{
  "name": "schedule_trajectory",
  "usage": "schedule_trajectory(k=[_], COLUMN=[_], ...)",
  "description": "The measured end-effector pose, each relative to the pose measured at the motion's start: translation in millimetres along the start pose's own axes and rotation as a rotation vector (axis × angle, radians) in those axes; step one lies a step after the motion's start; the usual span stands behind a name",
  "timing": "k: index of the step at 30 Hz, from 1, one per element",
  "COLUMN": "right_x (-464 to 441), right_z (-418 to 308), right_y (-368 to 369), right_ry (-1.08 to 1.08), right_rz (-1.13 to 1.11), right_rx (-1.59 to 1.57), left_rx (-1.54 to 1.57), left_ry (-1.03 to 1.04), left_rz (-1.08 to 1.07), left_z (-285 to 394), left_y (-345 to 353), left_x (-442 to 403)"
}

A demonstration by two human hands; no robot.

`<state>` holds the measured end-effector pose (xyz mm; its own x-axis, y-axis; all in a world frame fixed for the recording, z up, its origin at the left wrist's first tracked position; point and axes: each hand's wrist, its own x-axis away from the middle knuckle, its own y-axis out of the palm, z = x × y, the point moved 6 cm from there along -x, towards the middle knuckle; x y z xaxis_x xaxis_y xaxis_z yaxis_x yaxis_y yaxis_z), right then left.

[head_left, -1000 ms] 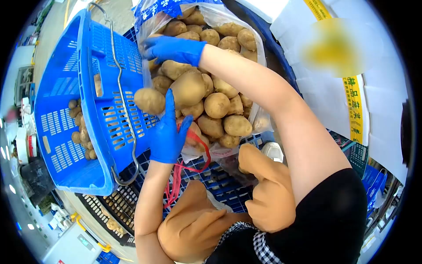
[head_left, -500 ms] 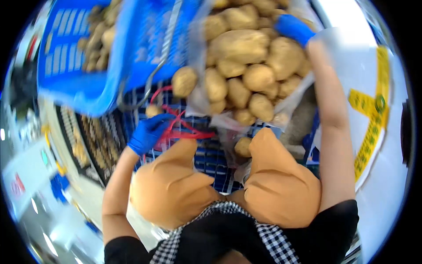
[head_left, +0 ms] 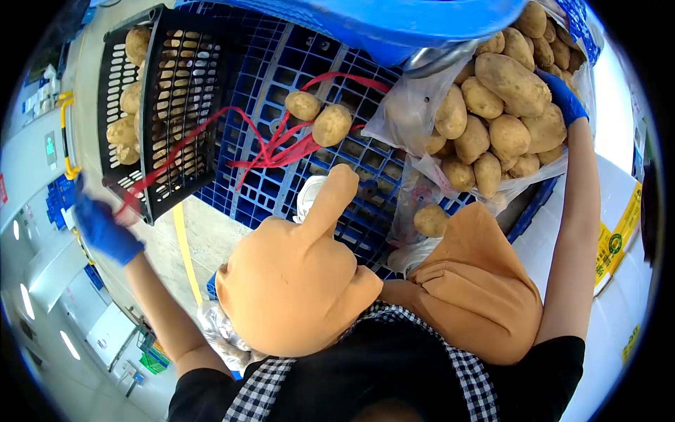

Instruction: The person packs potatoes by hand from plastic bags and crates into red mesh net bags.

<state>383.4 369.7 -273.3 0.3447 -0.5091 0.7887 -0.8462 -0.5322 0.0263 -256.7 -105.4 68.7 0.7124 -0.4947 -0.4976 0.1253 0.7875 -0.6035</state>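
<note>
Out to the left, my left hand (head_left: 105,226), in a blue glove and blurred by motion, is closed on a red mesh strip (head_left: 232,112). The strip stretches from the hand over the black crate to a tangle on the blue pallet (head_left: 267,67). Two loose potatoes (head_left: 332,125) lie by that tangle. My right hand (head_left: 564,97), also gloved in blue, rests with fingers stretched out against the potatoes (head_left: 517,84) heaped in a clear plastic bag (head_left: 401,116). Its fingertips are partly hidden among them. Another loose potato (head_left: 430,221) sits near my foot.
A black slatted crate (head_left: 158,119) with potatoes stands at the left edge of the pallet. A blue basket (head_left: 422,21) with a metal handle fills the top. White boxes with yellow tape (head_left: 619,239) are on the right. A yellow floor line (head_left: 186,253) runs lower left.
My left hand has swung left, drawing out the red mesh strip. The view has turned left, so the bag and basket appear further right. My right hand still touches the potatoes.
</note>
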Motion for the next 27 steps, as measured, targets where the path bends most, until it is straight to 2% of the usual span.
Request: schedule_trajectory(k=[1, 3, 4, 5, 6, 7, 8, 9, 13, 14, 17, 18, 19, 20, 21, 22, 24, 25, 26, 27], right_x=[6, 16, 5, 8, 3, -2, -6, -8, -14, -15, -15, -16, -16, -17, -18, -18, -20, -21, -14, -7], right_z=[-2, -15, -16, -19, -13, -13, -13, -13, -12, -10, -9, -8, -5, -2, 0, 4, 7, 9, 6, 2], right_y=[3, 23, 6, 9, 6, 0, -5, -9, -7, -6, -5, -4, -3, -4, -5, -5, -7, -7, -4, 0], right_ry=[-0.002, -0.012, -0.107, -0.118, -0.016, 0.065, 0.147, 0.188, 0.204, 0.206, 0.198, 0.197, 0.197, 0.201, 0.204, 0.209, 0.205, 0.183, 0.113, 0.041], right_rz=[-0.003, -0.029, 0.066, 0.012, -0.127, -0.127, -0.128, -0.128, -0.119, -0.116, -0.114, -0.115, -0.117, -0.117, -0.118, -0.123, -0.123, -0.12, -0.097, -0.08], right_rx=[-0.01, -0.024, 0.241, 0.297, 0.16, 0.187, 0.214, 0.24, 0.258, 0.254, 0.238, 0.229, 0.217, 0.204, 0.189, 0.171, 0.106, 0.038, -0.062, -0.16], left_rx=[0.075, -0.194, -0.265, -0.345, -0.428, -0.452, -0.616, -0.536, -0.643, -0.636, -0.796, -0.699, -0.709, -0.686, -0.493, -0.436, 0.055, 0.133, 0.221, 0.3], left_ry=[-0.003, 0.253, 0.154, 0.06, 0.043, 0.143, 0.088, 0.164, -0.089, -0.051, 0.042, 0.166, 0.062, 0.018, -0.248, -0.11, -0.399, -0.342, -0.488, -0.384], left_rz=[-0.088, -0.506, -0.604, -0.705, -0.85, -0.969, -1.202, -1.146, -1.121, -1.045, -1.186, -1.145, -1.106, -0.966, -0.867, -0.665, -0.397, -0.338, -0.256, -0.222], left_z=[0, 4, -17, -38, -48, -60, -62, -70, -93, -92, -126, -116, -115, -136, -117, -124, -77, -56, -46, -32], left_y=[30, 78, 98, 117, 137, 155, 179, 192, 233, 237, 247, 239, 227, 212, 184, 154, 94, 73, 54, 46], left_x=[17, 54, 73, 94, 122, 151, 176, 198, 221, 221, 216, 201, 177, 149, 108, 68, 10, -10, -19, -25])
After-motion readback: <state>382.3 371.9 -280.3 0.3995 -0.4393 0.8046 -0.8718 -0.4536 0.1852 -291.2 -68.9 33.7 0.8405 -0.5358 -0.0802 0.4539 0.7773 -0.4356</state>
